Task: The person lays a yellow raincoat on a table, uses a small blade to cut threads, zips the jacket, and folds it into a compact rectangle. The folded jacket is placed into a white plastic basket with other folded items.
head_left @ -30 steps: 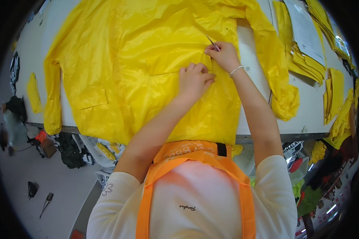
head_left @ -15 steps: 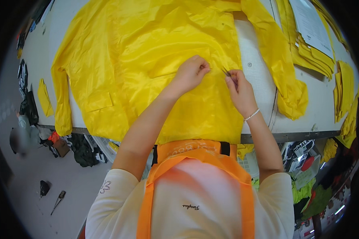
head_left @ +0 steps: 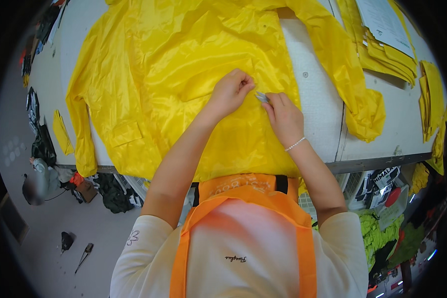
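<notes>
A large yellow rain jacket [head_left: 174, 74] lies spread over a white table [head_left: 318, 114], its hem hanging over the front edge. My left hand [head_left: 232, 91] pinches a fold of the jacket's fabric near the middle. Just to its right, my right hand [head_left: 283, 115], with a bead bracelet at the wrist, holds a small metal thread snipper [head_left: 261, 97], its tip against the fabric by my left fingers. Both forearms come up from my orange apron at the bottom of the view.
A stack of folded yellow pieces [head_left: 382, 52] with a white sheet of paper on top lies at the table's right. More yellow pieces [head_left: 432, 97] sit further right. A small yellow scrap [head_left: 62, 131] lies at the left edge. Bags and tools litter the floor [head_left: 49, 238] below.
Both hands have shifted down the jacket toward me and closer together. The right hand with the snipper came from the upper right to beside the left hand.
</notes>
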`<state>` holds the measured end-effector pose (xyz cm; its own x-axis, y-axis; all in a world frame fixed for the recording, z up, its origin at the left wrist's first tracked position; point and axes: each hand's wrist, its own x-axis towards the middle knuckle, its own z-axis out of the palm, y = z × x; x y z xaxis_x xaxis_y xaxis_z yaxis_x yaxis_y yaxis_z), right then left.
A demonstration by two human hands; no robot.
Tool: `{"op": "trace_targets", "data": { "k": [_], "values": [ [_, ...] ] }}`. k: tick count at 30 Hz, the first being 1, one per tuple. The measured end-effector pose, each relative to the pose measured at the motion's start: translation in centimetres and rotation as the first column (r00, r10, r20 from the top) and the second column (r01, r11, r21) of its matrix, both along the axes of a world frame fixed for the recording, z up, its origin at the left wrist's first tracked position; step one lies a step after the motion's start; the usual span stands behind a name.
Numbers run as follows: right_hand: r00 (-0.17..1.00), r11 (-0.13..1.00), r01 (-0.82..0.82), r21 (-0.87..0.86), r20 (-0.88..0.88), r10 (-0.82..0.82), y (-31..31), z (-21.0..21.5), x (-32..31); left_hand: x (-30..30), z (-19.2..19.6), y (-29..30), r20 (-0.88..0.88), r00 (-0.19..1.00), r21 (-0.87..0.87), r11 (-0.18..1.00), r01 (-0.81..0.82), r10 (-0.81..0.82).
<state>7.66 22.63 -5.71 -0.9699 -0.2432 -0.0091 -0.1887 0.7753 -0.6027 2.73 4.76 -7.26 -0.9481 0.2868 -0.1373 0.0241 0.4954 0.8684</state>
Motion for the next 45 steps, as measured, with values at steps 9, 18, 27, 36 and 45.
{"op": "trace_targets", "data": {
  "k": [9, 18, 27, 36, 45],
  "values": [
    [0.991, 0.994, -0.037, 0.101, -0.124, 0.05, 0.2, -1.1, -0.1, -0.1, -0.1, 0.1, -0.02, 1.0, -0.022, 1.0, 0.015, -0.016],
    [0.997, 0.998, -0.025, -0.054, -0.079, 0.021, 0.2, -0.2, -1.4, -0.1, 0.1, 0.2, -0.006, 1.0, -0.07, 0.998, -0.001, 0.0],
    [0.988, 0.977, 0.157, -0.144, 0.006, -0.157, 3.6, 2.9, -0.4, 3.8, 4.4, 0.1, -0.246, 0.958, -0.156, 0.982, 0.11, -0.147],
    [0.349, 0.107, 0.868, -0.484, 0.442, -0.826, 22.5, 1.0, 4.2, 15.5, 8.2, -3.8, -0.047, 0.997, -0.25, 0.967, 0.051, -0.065],
    [0.971, 0.737, 0.17, -0.654, -0.017, -0.239, 3.4, 10.9, 10.8, 10.7, 13.4, 6.8, 0.257, 0.957, 0.414, 0.879, -0.236, 0.136]
  ]
}}
